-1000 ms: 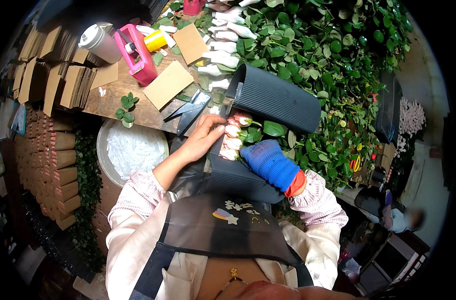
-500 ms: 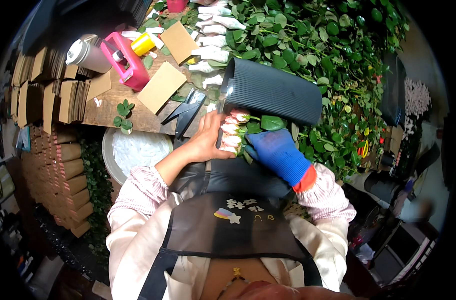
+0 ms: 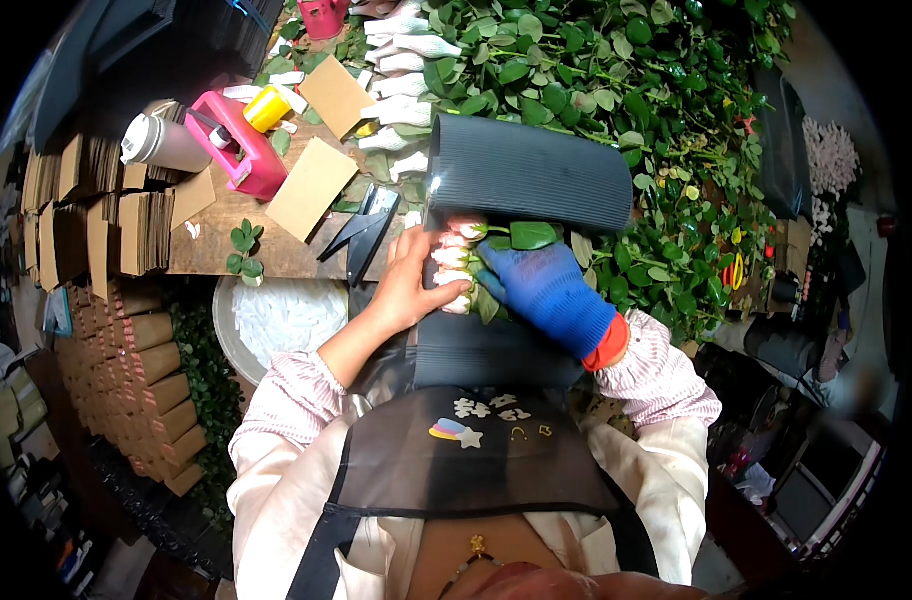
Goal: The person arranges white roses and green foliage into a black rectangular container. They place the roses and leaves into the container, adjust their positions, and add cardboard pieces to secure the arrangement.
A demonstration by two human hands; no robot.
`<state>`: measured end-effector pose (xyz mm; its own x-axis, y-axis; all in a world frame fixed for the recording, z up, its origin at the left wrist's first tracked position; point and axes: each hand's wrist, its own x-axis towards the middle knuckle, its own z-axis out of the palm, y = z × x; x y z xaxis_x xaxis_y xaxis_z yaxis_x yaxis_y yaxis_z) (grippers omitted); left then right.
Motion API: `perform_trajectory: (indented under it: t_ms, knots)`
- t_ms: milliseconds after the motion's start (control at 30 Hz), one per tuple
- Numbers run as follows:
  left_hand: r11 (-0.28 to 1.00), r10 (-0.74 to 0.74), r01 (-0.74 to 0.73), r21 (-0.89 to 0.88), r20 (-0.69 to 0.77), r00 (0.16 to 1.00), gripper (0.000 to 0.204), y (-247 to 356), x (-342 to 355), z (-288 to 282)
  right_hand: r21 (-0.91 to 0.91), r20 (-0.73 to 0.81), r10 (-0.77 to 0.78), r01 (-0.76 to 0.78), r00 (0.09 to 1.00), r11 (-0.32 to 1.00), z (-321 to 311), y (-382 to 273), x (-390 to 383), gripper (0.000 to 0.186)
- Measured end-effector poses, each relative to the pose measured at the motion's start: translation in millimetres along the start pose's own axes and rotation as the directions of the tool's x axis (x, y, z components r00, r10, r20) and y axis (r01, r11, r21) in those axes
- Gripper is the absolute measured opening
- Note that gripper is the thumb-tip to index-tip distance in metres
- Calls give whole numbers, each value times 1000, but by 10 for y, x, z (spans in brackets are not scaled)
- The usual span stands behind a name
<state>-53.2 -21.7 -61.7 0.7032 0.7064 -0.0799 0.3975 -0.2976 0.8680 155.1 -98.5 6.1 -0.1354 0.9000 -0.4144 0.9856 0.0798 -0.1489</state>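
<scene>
My left hand (image 3: 405, 280) is bare and curved along a row of pale pink roses (image 3: 452, 258), pressing the heads with fingers and thumb. My right hand (image 3: 541, 292), in a blue glove, grips the same roses from the stem side, below a large leaf (image 3: 532, 236); its fingertips are partly hidden. The roses lie between two dark ribbed pieces: an arched upper one (image 3: 531, 165) and a lower one (image 3: 486, 355). A black stapler (image 3: 369, 232) rests on the wooden table just left of my left hand.
Cardboard stacks (image 3: 141, 230) crowd the left, beside a pink container (image 3: 256, 160), white cup (image 3: 161, 141) and yellow cylinder (image 3: 265, 108). A tub of white pieces (image 3: 281, 325) sits below. White net-wrapped bundles (image 3: 401, 85) and leafy stems (image 3: 616, 80) cover the back; a blurred person (image 3: 831, 360) is at right.
My left hand's thumb has come down around the lower rose heads, and my right hand has shifted slightly up along the stems. The whole view has shifted a little.
</scene>
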Motion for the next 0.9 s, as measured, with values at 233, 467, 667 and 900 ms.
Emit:
perform_trajectory:
  t_ms: [233, 467, 667, 900]
  knots:
    - [999, 41, -40, 26, -57, 998, 67, -58, -66, 47, 542, 54, 197, -194, 979, 817, 325, 102, 102, 34]
    - [982, -78, 54, -179, -127, 989, 49, -38, 32, 111, 188, -116, 9, 13, 993, 982, 219, 39, 62, 25]
    - [992, -99, 83, -94, -186, 978, 39, 11, 55, 165, -49, -17, 110, -111, 994, 993, 55, 88, 5, 24]
    - [979, -82, 33, -203, -237, 968, 64, 61, 71, 152, 250, -310, 70, 10, 948, 968, 353, 217, 212, 26]
